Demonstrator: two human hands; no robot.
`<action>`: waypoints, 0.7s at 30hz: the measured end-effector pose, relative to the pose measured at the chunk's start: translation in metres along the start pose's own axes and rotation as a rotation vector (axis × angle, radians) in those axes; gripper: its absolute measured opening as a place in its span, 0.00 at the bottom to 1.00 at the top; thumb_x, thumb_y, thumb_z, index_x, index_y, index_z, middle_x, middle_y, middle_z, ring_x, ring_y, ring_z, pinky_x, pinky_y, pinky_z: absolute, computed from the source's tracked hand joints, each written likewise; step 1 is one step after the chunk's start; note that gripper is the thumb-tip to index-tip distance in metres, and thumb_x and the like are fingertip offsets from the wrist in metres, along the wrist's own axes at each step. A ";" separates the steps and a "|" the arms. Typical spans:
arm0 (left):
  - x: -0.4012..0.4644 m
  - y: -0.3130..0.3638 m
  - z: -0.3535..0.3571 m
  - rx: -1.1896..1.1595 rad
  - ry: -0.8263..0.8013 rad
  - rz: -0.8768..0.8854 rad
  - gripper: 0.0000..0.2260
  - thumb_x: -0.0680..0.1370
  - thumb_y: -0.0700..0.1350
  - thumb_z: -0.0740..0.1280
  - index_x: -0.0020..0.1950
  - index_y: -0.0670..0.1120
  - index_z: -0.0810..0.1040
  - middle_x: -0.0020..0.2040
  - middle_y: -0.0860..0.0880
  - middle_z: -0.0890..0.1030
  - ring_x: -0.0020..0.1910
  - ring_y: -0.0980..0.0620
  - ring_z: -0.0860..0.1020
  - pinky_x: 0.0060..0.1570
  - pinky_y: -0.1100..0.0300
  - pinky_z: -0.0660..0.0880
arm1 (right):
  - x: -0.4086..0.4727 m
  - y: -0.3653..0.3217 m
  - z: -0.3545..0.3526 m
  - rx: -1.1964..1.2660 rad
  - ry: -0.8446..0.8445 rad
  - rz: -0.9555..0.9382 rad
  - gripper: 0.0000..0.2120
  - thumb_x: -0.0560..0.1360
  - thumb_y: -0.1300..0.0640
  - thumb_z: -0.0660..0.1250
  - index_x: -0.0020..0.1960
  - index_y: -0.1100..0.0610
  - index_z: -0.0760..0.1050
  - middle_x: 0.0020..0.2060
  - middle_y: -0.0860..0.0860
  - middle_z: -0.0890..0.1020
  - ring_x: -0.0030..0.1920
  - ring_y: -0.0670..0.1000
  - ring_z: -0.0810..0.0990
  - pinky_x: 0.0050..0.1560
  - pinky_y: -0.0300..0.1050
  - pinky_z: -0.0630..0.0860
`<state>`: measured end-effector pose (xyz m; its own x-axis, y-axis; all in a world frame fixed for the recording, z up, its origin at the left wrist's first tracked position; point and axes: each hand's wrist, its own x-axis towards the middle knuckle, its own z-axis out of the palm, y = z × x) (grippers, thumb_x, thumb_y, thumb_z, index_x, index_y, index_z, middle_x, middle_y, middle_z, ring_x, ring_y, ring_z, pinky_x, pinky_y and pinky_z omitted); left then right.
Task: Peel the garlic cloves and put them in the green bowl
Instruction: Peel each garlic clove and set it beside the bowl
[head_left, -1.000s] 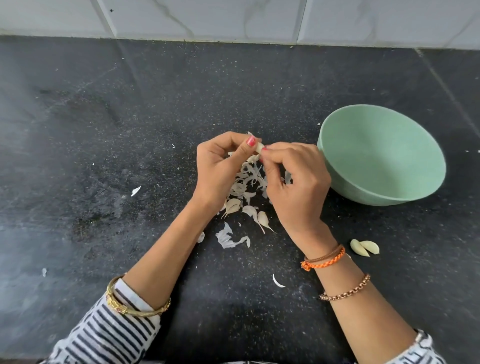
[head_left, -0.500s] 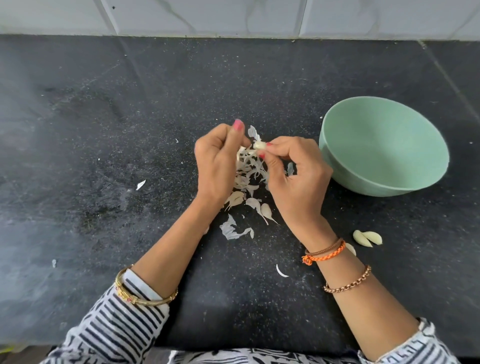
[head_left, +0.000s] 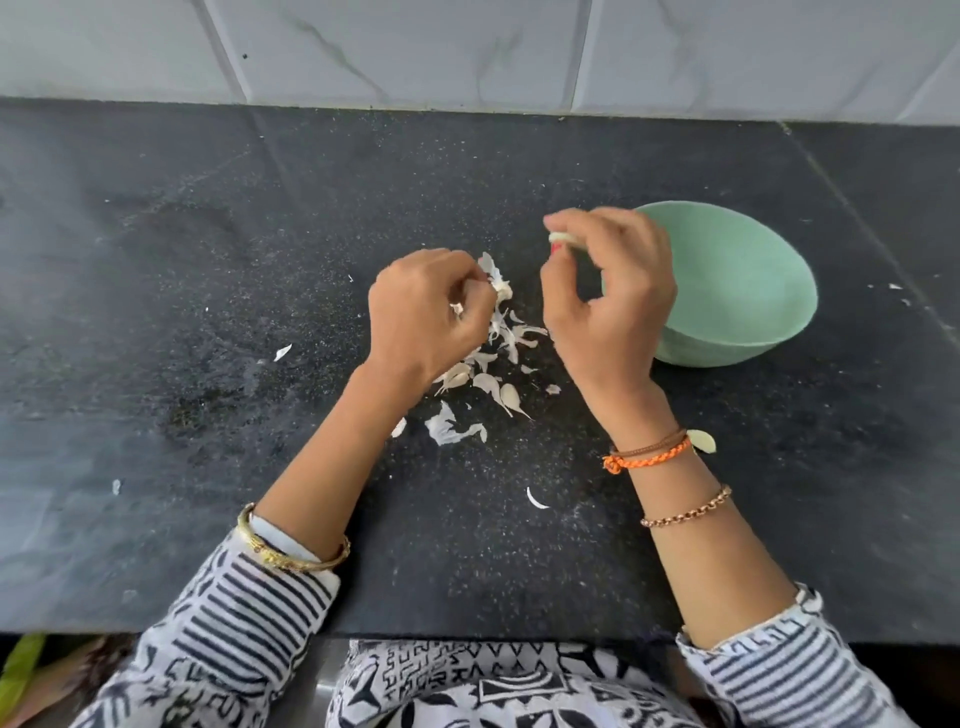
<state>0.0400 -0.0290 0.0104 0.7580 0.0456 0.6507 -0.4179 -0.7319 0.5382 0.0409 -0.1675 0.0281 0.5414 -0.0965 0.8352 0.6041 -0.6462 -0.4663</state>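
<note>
green bowl (head_left: 748, 291), black counter (head_left: 208, 260)

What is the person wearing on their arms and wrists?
Both arms have black-and-white striped patterned sleeves. The left wrist carries a gold bangle. The right wrist wears an orange braided thread band with a thin brown cord, plus a copper-coloured chain bracelet.

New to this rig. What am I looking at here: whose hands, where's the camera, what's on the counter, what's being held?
There is no robot: a person works with bare hands. The single camera sits on their head, looking forward and down. The right hand pinches a peeled garlic clove beside the green bowl. The left hand holds torn-off garlic skin. On the black counter lies a pile of skins between the hands, and another clove shows partly behind the right wrist. I cannot see any cloves inside the bowl.
</note>
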 end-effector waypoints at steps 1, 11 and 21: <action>-0.004 0.002 0.000 0.002 -0.011 -0.027 0.14 0.69 0.44 0.56 0.31 0.41 0.78 0.26 0.51 0.76 0.25 0.51 0.71 0.27 0.62 0.68 | 0.000 0.000 -0.004 -0.015 0.021 0.005 0.08 0.71 0.64 0.64 0.45 0.61 0.81 0.37 0.55 0.80 0.39 0.53 0.75 0.44 0.37 0.67; -0.029 0.007 0.006 0.068 -0.143 -0.202 0.10 0.71 0.48 0.61 0.43 0.46 0.81 0.37 0.56 0.79 0.44 0.53 0.71 0.36 0.64 0.63 | -0.067 -0.014 -0.071 -0.188 -0.007 0.140 0.02 0.71 0.64 0.68 0.41 0.62 0.79 0.35 0.50 0.81 0.38 0.46 0.73 0.44 0.37 0.68; -0.029 0.009 0.004 0.013 -0.239 -0.092 0.10 0.71 0.46 0.63 0.42 0.45 0.82 0.36 0.57 0.78 0.50 0.46 0.73 0.43 0.70 0.62 | -0.089 -0.001 -0.103 -0.320 -0.072 0.367 0.06 0.67 0.66 0.67 0.41 0.58 0.80 0.36 0.50 0.83 0.37 0.53 0.80 0.46 0.50 0.71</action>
<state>0.0164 -0.0395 -0.0061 0.8901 -0.0487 0.4531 -0.3365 -0.7408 0.5814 -0.0680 -0.2366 -0.0158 0.7305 -0.3162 0.6054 0.1621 -0.7808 -0.6034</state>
